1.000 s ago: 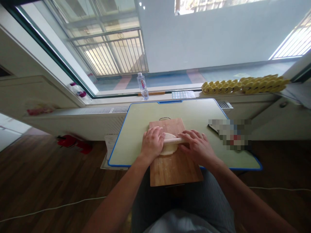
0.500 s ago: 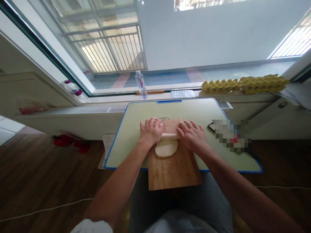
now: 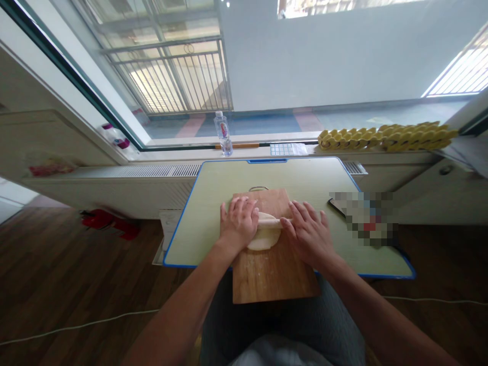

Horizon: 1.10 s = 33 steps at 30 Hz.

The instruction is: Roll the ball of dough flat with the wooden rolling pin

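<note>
- I see left hand (image 3: 239,221) and right hand (image 3: 309,231) unclenched, fingers extended, over opposite ends of pin (image 3: 269,223).
- Pin lies across dough (image 3: 264,241), mid-board.
- Board (image 3: 274,279) overhangs near edge of table (image 3: 213,190).

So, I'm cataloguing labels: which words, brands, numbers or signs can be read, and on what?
None can be read.
Clear bottle's label: too small.
Purple-capped bottle: too blurred.
Gridded sheet: any print too small.
Pixelated item on the table: obscured.
Red fire extinguisher: too blurred.
</note>
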### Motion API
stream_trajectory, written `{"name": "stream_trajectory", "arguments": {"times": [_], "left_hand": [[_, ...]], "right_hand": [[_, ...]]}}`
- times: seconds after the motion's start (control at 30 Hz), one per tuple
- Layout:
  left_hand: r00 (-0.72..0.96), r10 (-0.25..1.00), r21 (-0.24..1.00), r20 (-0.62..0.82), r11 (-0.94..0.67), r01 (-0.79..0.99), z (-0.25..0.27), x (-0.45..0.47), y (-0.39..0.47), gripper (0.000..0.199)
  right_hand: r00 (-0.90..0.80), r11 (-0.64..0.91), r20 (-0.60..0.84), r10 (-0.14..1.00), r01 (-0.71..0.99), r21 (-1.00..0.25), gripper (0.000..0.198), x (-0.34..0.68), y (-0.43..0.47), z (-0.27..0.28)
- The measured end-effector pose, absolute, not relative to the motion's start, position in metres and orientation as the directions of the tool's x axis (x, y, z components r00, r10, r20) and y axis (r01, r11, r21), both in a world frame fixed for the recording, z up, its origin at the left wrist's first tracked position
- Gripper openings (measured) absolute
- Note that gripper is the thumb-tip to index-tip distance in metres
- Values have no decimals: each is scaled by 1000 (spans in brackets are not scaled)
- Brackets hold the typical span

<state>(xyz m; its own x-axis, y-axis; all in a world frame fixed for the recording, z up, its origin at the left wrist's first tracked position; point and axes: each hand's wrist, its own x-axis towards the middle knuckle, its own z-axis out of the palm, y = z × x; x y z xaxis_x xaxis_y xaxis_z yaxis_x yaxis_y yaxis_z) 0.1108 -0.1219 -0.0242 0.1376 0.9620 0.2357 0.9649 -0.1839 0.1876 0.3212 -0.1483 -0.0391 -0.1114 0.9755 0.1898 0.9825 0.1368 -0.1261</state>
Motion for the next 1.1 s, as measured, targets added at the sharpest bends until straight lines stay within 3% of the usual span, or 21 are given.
{"name": "stream_trajectory", "arguments": {"times": [0.23,0.53,0.73,0.93,1.1], "left_hand": [[119,971,197,209,-161,967,-15,114,-81,40],[148,954,190,260,-201,961,-32,108,-175,49],[98,967,181,237,-143,973,-28,110,-131,47],[121,980,135,159,-143,980,-13,110,-82,45],[142,972,132,185,-168,977,-19,110,-127,51]], "right_hand": [[-67,86,167,984,991,-108,60,312,-114,-29],[-142,188,280,949,971,-145,58,325,-186,-50],[-90,109,201,975,991,-84,58,313,-140,-35],[-42,51,65,997,987,-153,61,300,-91,-16],[-62,82,138,988,987,-141,61,310,-136,-30]]}}
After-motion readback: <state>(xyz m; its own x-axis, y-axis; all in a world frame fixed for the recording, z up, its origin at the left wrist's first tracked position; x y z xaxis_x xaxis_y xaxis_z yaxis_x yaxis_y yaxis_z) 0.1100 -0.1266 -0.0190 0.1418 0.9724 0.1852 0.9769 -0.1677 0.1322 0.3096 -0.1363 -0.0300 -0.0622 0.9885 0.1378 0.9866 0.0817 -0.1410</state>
